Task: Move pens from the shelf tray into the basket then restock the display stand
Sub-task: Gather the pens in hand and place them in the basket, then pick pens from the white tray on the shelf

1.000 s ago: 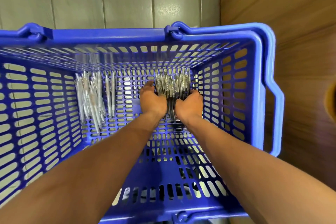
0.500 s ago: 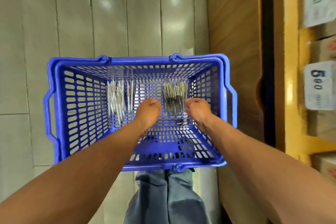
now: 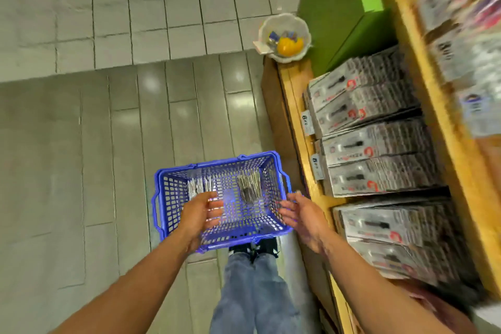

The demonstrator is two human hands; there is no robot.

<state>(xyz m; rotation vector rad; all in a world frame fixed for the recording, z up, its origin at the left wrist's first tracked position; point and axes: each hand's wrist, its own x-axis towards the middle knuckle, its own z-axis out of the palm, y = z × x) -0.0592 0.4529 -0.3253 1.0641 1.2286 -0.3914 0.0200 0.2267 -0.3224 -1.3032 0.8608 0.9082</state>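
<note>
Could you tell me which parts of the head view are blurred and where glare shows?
In the head view, the boxed goods on the wooden shelf at right are smeared by motion blur, worst at the top right corner; both hands, left hand and right hand, are slightly soft; the blue basket stays fairly sharp; bright glare spots sit on the floor tiles; wide-angle distortion bends the tile lines.
</note>
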